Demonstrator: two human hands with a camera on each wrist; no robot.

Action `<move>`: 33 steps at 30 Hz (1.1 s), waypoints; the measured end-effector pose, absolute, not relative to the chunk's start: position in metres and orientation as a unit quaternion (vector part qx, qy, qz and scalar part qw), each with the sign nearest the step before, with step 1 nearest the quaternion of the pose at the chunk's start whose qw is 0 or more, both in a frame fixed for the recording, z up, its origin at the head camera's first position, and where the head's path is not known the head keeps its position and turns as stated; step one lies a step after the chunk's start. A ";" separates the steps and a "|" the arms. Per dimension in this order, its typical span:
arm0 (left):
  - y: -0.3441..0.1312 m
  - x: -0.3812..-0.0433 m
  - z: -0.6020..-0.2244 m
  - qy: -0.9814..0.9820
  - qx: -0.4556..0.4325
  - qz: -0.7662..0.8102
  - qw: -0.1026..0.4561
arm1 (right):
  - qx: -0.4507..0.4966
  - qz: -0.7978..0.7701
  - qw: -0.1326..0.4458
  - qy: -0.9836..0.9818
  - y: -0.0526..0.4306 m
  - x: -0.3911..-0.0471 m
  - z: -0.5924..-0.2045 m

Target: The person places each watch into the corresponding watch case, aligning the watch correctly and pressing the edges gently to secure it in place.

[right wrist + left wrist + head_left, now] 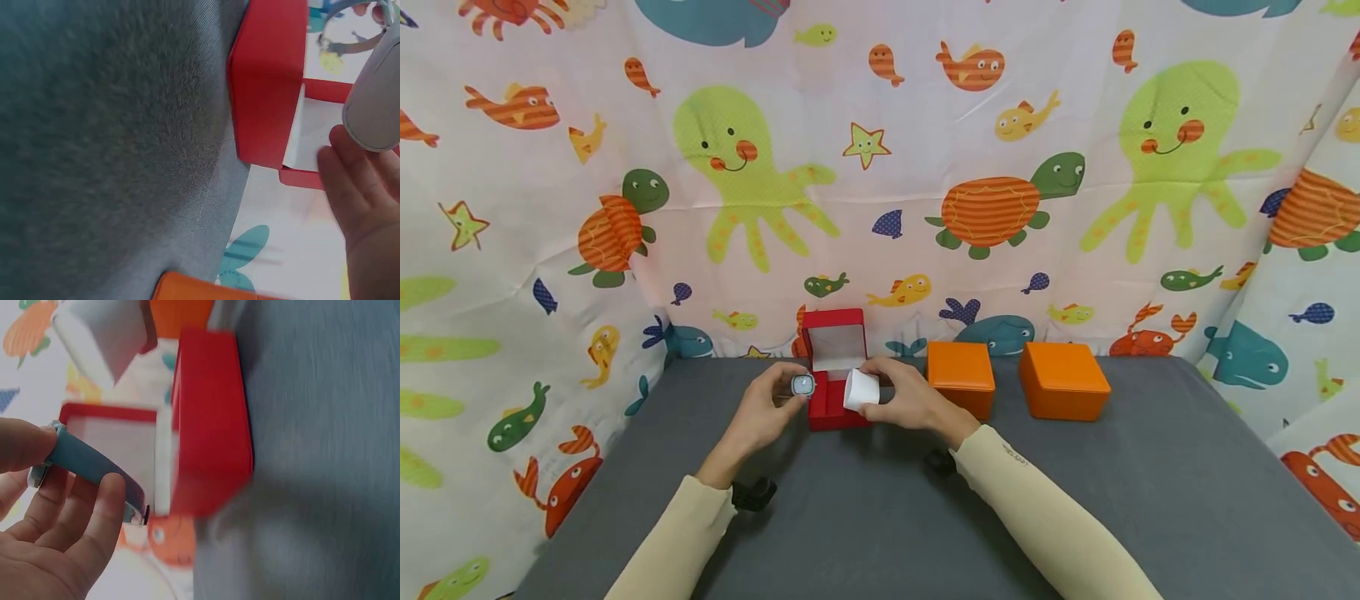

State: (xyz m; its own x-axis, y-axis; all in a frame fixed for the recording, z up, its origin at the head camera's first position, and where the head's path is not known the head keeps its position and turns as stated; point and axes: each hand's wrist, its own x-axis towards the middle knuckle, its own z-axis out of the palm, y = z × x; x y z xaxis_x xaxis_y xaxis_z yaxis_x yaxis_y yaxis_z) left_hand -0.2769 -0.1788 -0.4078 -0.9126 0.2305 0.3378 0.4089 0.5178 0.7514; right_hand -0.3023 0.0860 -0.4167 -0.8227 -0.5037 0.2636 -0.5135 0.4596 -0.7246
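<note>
My left hand (763, 408) pinches a light blue wristwatch (802, 385), its face turned toward me. In the left wrist view the thumb and fingers grip the watch's strap (87, 459), which hangs in a curve. My right hand (913, 396) holds a white rounded watch cushion (861, 390) between thumb and fingers, a little to the right of the watch and apart from it. Behind both hands stands a red watch box (827, 419), its lid (834, 319) raised and its white lining showing. The cushion and right hand hide part of the box's inside.
Two closed orange boxes, a nearer-to-centre one (960, 367) and another orange box (1064, 379), stand right of the red box. The grey tabletop (865, 517) ends at a curtain (887, 108) printed with sea animals. Dark wrist cameras sit under both wrists.
</note>
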 end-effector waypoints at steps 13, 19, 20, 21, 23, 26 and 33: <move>-0.125 -0.245 -0.380 -0.805 -0.215 -0.548 0.073 | 0.266 0.539 -0.045 -0.798 0.109 -0.268 -0.396; -0.114 -0.241 -0.371 -0.782 -0.234 -0.574 0.066 | 0.294 0.578 -0.054 -0.759 0.116 -0.259 -0.387; -0.114 -0.242 -0.371 -0.778 -0.240 -0.577 0.066 | 0.300 0.581 -0.052 -0.755 0.117 -0.261 -0.390; -0.113 -0.242 -0.372 -0.775 -0.245 -0.579 0.066 | 0.305 0.583 -0.051 -0.752 0.118 -0.262 -0.393; -0.113 -0.243 -0.372 -0.769 -0.256 -0.582 0.065 | 0.313 0.584 -0.046 -0.748 0.119 -0.266 -0.400; -0.114 -0.243 -0.372 -0.766 -0.264 -0.584 0.056 | 0.321 0.586 -0.049 -0.742 0.121 -0.274 -0.411; -0.114 -0.238 -0.367 -0.752 -0.268 -0.602 0.007 | 0.328 0.594 -0.060 -0.732 0.123 -0.277 -0.414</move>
State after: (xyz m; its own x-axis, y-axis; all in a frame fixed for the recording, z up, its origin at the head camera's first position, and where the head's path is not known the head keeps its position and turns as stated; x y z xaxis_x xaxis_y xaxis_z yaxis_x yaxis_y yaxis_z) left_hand -0.2379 -0.1140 -0.3673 -0.8565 0.3946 0.3326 0.4109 0.1315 0.9021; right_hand -0.2765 0.1232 -0.4138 -0.7772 -0.5522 0.3017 -0.4093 0.0796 -0.9089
